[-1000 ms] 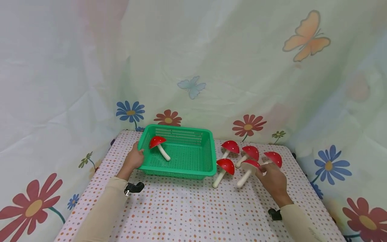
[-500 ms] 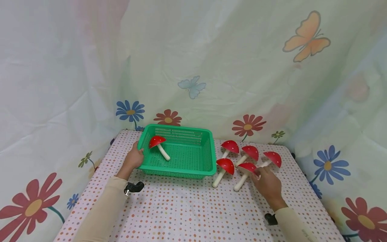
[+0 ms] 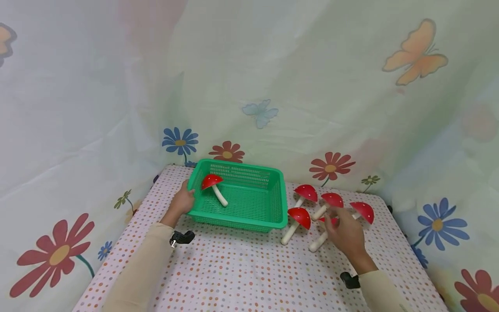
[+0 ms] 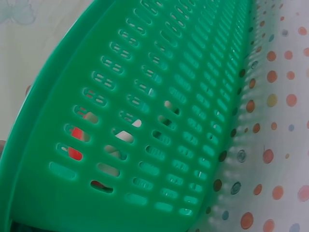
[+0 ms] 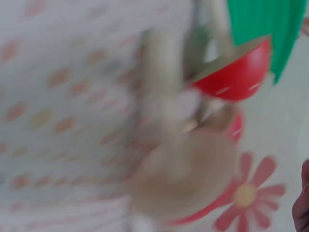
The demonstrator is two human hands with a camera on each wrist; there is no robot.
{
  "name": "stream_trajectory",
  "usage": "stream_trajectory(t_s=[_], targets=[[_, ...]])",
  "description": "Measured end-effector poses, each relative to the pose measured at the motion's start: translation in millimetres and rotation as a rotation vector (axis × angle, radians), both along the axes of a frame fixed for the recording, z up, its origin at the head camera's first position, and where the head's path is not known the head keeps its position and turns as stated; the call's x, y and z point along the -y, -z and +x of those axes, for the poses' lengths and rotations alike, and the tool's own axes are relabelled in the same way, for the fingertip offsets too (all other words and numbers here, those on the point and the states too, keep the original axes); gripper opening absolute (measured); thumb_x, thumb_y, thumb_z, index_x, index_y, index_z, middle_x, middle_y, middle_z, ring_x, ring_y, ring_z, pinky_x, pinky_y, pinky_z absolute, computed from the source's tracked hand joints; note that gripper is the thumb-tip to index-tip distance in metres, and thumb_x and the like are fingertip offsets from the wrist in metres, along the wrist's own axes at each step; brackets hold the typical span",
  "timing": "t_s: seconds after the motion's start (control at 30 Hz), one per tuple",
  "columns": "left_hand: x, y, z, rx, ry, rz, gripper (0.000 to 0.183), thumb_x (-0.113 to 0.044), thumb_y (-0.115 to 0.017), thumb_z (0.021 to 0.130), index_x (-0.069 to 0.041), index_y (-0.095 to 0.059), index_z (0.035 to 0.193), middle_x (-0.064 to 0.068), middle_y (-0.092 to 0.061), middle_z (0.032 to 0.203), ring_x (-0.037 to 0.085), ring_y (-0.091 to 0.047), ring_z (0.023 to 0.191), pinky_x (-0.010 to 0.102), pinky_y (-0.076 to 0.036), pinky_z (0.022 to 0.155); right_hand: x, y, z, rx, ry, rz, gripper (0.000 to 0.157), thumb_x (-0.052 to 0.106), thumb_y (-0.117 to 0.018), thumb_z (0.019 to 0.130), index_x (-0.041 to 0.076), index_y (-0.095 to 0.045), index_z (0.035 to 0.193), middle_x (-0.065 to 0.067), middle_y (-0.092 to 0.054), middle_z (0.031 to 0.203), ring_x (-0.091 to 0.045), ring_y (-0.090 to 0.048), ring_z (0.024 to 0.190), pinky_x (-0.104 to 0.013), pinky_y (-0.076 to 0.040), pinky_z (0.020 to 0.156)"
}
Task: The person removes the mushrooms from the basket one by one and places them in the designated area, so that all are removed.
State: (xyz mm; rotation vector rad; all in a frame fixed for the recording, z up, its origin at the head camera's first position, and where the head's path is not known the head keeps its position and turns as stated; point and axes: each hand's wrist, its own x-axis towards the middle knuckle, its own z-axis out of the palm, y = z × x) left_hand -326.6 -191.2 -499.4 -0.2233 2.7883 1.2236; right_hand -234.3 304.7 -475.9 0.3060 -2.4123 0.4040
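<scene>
My left hand (image 3: 182, 201) grips the left rim of a green perforated plastic basket (image 3: 238, 223), whose wall (image 4: 53, 193) fills much of the left wrist view. One toy mushroom (image 3: 212, 180), red-capped with a white stem, leans inside at the basket's left end. My right hand (image 3: 347, 236) is over another toy mushroom (image 3: 318, 242) on the table, covering most of its cap. The right wrist view shows fingers (image 5: 301, 198) at the right edge, apart from that mushroom's blurred pale underside (image 5: 188, 174).
Several more toy mushrooms lie right of the basket: one in front (image 3: 299, 216), two behind (image 3: 306, 193) and one farther right (image 3: 363, 211). A dotted cloth (image 3: 234, 273) covers the table. A printed curtain (image 3: 296, 108) hangs behind and at the sides.
My right hand has set down the mushroom it pinched, lower and nearer in the row, and let go of it. The head view has turned slightly left. My left hand stays on the basket.
</scene>
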Motion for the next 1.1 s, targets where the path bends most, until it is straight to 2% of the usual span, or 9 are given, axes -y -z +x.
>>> stream_trajectory(t_s=[0.1, 0.3, 0.47, 0.6, 0.7, 0.8, 0.93, 1.1], targets=[[-2.3, -1.0, -1.2, 0.013, -0.001, 0.002, 0.057, -0.022, -0.029, 0.108, -0.007, -0.006, 0.158, 0.028, -0.053, 0.138, 0.024, -0.051, 0.070, 0.031, -0.039, 0.058, 22.6, -17.6, -14.0, 0.057, -0.107, -0.096, 0.029, 0.009, -0.075, 0.085, 0.001, -0.065, 0.110, -0.012, -0.069, 0.092, -0.018, -0.058, 0.066, -0.024, -0.046, 0.052], [0.0, -7.3, -5.9, -0.016, -0.012, -0.012, 0.056, -0.022, -0.029, 0.108, -0.007, -0.009, 0.157, 0.028, -0.057, 0.129, 0.023, -0.049, 0.066, 0.032, -0.038, 0.058, 82.4, -48.2, -64.4, 0.215, -0.280, -0.413, 0.026, 0.013, -0.065, 0.096, 0.005, -0.062, 0.121, -0.012, -0.067, 0.100, -0.021, -0.060, 0.074, -0.022, -0.048, 0.055], [-2.9, -0.2, -6.1, -0.008, -0.030, -0.022, 0.056, -0.022, -0.031, 0.108, -0.008, -0.011, 0.158, 0.027, -0.055, 0.135, 0.025, -0.055, 0.076, 0.032, -0.041, 0.062, 131.2, -57.4, -110.0, 0.367, -0.389, -0.627, 0.029, 0.020, -0.062, 0.098, 0.008, -0.061, 0.125, -0.016, -0.064, 0.107, -0.019, -0.059, 0.074, -0.021, -0.047, 0.060], [-8.8, 4.9, -6.4, -0.024, -0.045, -0.045, 0.056, -0.022, -0.033, 0.108, -0.007, -0.013, 0.157, 0.028, -0.055, 0.136, 0.026, -0.057, 0.079, 0.034, -0.042, 0.062, 161.4, -58.9, -145.9, 0.376, -0.447, -0.773, 0.032, 0.020, -0.061, 0.099, 0.005, -0.060, 0.128, -0.017, -0.062, 0.110, -0.019, -0.060, 0.075, -0.021, -0.047, 0.061], [-15.3, 9.3, -6.1, -0.036, -0.044, -0.055, 0.056, -0.023, -0.035, 0.107, -0.006, -0.015, 0.157, 0.028, -0.056, 0.134, 0.026, -0.056, 0.077, 0.034, -0.041, 0.061, 176.8, -50.9, -167.0, 0.349, -0.443, -0.853, 0.033, 0.019, -0.060, 0.099, 0.003, -0.059, 0.128, -0.014, -0.061, 0.107, -0.019, -0.060, 0.074, -0.021, -0.048, 0.062], [-20.6, 13.1, -5.5, -0.020, -0.038, -0.038, 0.057, -0.024, -0.036, 0.107, -0.007, -0.015, 0.158, 0.028, -0.059, 0.129, 0.025, -0.055, 0.071, 0.034, -0.040, 0.058, 189.5, -36.6, -181.9, 0.366, -0.430, -0.892, 0.034, 0.020, -0.059, 0.099, 0.001, -0.059, 0.128, -0.014, -0.061, 0.105, -0.018, -0.060, 0.073, -0.023, -0.047, 0.061], [-20.3, 16.6, -4.9, -0.005, -0.053, -0.036, 0.057, -0.023, -0.036, 0.107, -0.008, -0.015, 0.158, 0.028, -0.059, 0.130, 0.025, -0.055, 0.069, 0.034, -0.040, 0.056, 210.6, -14.7, -195.1, 0.427, -0.423, -0.874, 0.031, 0.017, -0.061, 0.099, -0.002, -0.062, 0.123, -0.020, -0.061, 0.116, -0.017, -0.060, 0.080, -0.026, -0.049, 0.071], [-9.3, 15.1, -6.1, -0.042, -0.083, -0.042, 0.055, -0.022, -0.037, 0.107, -0.010, -0.019, 0.157, 0.028, -0.056, 0.134, 0.026, -0.057, 0.077, 0.035, -0.042, 0.060, 243.6, 7.1, -207.5, 0.576, -0.440, -0.789, 0.021, 0.007, -0.063, 0.095, -0.001, -0.067, 0.114, -0.019, -0.056, 0.132, -0.032, -0.064, 0.100, -0.039, -0.053, 0.084]])
